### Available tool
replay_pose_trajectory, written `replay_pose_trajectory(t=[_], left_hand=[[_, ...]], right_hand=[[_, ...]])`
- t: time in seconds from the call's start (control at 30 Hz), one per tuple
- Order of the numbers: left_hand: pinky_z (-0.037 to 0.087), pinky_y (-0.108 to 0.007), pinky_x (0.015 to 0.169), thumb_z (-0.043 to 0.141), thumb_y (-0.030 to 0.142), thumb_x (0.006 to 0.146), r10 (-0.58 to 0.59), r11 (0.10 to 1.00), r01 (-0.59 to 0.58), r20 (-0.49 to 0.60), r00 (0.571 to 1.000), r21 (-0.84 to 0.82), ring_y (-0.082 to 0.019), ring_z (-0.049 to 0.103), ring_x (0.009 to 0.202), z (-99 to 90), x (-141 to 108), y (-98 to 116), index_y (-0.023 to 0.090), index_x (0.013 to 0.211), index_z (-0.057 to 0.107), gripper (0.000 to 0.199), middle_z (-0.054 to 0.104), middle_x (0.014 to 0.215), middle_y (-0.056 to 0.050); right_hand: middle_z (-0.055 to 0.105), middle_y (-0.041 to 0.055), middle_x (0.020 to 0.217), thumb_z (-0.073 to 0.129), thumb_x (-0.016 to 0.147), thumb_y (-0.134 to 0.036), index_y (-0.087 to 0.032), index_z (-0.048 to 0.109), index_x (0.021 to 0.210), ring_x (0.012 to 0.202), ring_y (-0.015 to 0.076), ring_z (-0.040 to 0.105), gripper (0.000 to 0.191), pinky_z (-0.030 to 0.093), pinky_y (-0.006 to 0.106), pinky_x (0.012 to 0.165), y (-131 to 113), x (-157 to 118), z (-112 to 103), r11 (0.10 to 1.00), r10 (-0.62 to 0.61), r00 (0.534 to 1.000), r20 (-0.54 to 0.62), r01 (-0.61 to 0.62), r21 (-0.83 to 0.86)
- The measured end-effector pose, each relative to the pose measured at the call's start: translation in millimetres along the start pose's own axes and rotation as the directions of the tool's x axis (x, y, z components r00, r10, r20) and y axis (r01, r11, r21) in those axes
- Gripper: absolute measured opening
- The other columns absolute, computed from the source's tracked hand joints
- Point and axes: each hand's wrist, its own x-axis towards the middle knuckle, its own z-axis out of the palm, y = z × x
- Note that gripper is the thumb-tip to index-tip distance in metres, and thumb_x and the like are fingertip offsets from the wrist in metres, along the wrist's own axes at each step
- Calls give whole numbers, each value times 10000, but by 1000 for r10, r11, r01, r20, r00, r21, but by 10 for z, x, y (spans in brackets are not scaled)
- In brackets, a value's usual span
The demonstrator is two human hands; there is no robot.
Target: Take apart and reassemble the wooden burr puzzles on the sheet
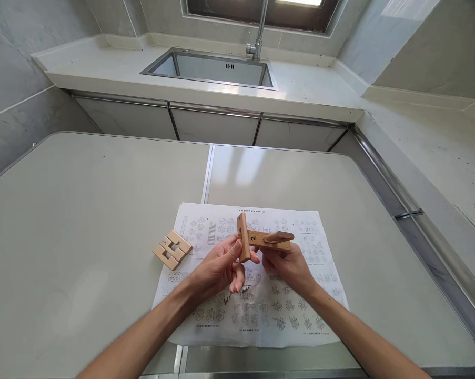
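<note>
My left hand (223,263) pinches an upright wooden piece (243,239) between thumb and fingers. A wooden piece marked 2 (256,238) meets it from the right, and a third wooden piece (280,237) lies across that one at a slant. My right hand (285,266) holds the right end of the piece marked 2 from below; some of its fingers are hidden. Both hands are above a printed sheet (296,326) with rows of small diagrams. Left of my hands, several flat wooden pieces (173,249) lie side by side, partly on the sheet's left edge.
The sheet rests on a pale table (83,210) with a metal seam down its middle. Beyond it stands a counter (308,95) with a sink (209,68) and a faucet (256,47). Another counter (438,142) runs along the right.
</note>
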Motion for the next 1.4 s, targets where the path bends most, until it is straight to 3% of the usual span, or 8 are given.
replay_pose_trajectory(t=[0.27,0.43,0.67,1.0,1.4], left_hand=[[417,-144,321,735,507,968,20,999,-13,138,990,-53,-70,635,365,-40,-5,-31,195,1212,547,438,772,923,-16],[375,-136,299,684,504,1004,19,999,-9,183,983,-51,-70,635,361,-62,-21,-51,211,1257,525,419,779,990,-42],[410,-133,325,598,503,1054,25,999,-19,230,973,-27,-68,628,363,-121,-17,-81,224,1304,480,393,770,980,-27],[430,-145,314,685,563,982,-1,1000,0,171,985,2,-78,626,347,-98,-16,-46,204,1294,481,518,772,930,-24],[391,-158,295,698,589,967,-3,999,-2,152,988,39,-83,620,340,-78,-22,-65,199,1296,437,573,790,937,-42]], right_hand=[[593,-7,546,687,983,-529,-192,762,892,463,157,528,357,451,316,491,35,-16,-15,1000,18,998,52,-19,17],[586,-24,521,702,976,-535,-196,716,935,456,156,526,342,453,310,486,72,-22,-11,998,26,999,47,-29,61],[584,-21,524,681,976,-568,-178,707,897,470,159,547,399,459,307,493,42,-15,-11,999,37,997,64,-38,17],[587,-16,528,658,990,-558,-178,719,874,466,152,546,403,424,298,508,-24,-21,1,1000,19,995,98,-18,-7],[570,-29,524,695,963,-565,-187,679,922,455,160,550,381,422,292,476,66,-22,-21,999,53,998,27,-53,-6]])
